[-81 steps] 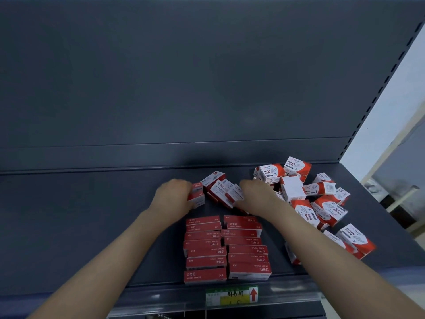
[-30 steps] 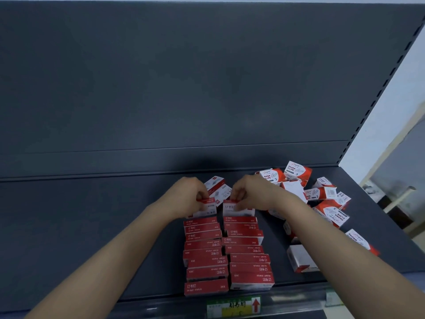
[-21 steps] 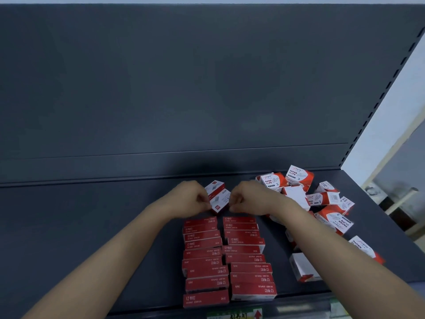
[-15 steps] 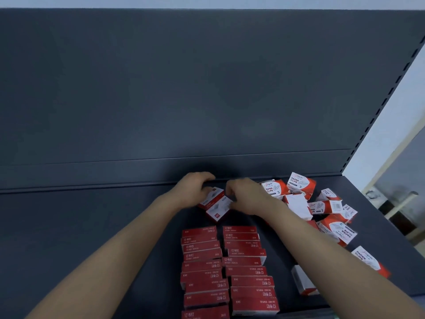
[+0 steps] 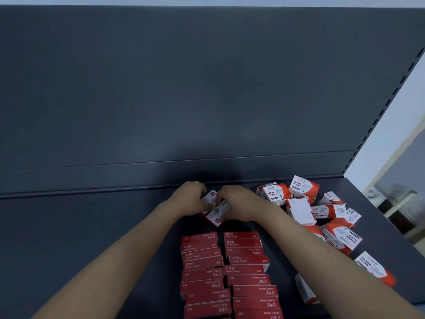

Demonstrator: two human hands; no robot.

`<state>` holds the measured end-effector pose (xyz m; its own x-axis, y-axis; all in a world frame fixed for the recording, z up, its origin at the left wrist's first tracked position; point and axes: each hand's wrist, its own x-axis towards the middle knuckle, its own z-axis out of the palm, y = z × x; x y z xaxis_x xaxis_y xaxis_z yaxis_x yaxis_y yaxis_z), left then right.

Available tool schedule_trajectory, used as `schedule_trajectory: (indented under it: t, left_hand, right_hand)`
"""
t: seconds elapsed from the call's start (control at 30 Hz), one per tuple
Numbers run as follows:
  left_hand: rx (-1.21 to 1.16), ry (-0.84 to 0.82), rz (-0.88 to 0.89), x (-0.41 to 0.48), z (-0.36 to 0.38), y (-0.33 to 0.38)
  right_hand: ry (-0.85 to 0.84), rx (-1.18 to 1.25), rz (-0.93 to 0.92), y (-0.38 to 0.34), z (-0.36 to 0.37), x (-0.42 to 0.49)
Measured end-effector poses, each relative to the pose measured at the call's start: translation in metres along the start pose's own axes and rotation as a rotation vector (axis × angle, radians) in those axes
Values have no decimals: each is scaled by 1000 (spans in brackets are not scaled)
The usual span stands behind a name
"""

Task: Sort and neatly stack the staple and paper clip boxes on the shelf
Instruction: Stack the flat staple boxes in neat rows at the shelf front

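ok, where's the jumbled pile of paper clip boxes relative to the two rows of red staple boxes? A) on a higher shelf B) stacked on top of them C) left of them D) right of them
D: the paper clip boxes lie scattered on the shelf to the right of the staple box rows, with none on top of the rows.

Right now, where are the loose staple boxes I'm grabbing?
Head view: the loose staple boxes sit mid-shelf near the back, gripped between left hand and right hand, just behind the two red staple rows, left of the paper clip pile.
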<state>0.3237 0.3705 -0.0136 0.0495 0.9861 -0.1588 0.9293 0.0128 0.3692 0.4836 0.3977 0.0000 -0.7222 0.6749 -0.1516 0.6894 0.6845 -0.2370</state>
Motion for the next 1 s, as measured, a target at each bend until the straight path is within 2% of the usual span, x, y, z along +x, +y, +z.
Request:
schedule_trajectory:
  t: [0.2, 0.37, 0.53, 0.73, 0.83, 1.0]
  left_hand:
    - [-180, 88, -47, -5, 10, 10]
    - [-385, 151, -218, -8, 17, 16]
    - [-560, 125, -286, -7, 12, 17]
    - [-556, 159, -282, -13, 2, 8]
    - [-455, 173, -227, -21, -8, 5]
    - [-323, 152, -120, -36, -20, 4]
  right_hand:
    - [-22, -129, -22, 2, 1, -4]
    - [-13, -159, -46, 3, -1, -7]
    - [-51, -165, -90, 5, -4, -12]
    - [-165, -67, -40, 0, -7, -11]
    - [-212, -77, -30, 0, -8, -9]
    - [-151, 31, -4, 0, -3, -21]
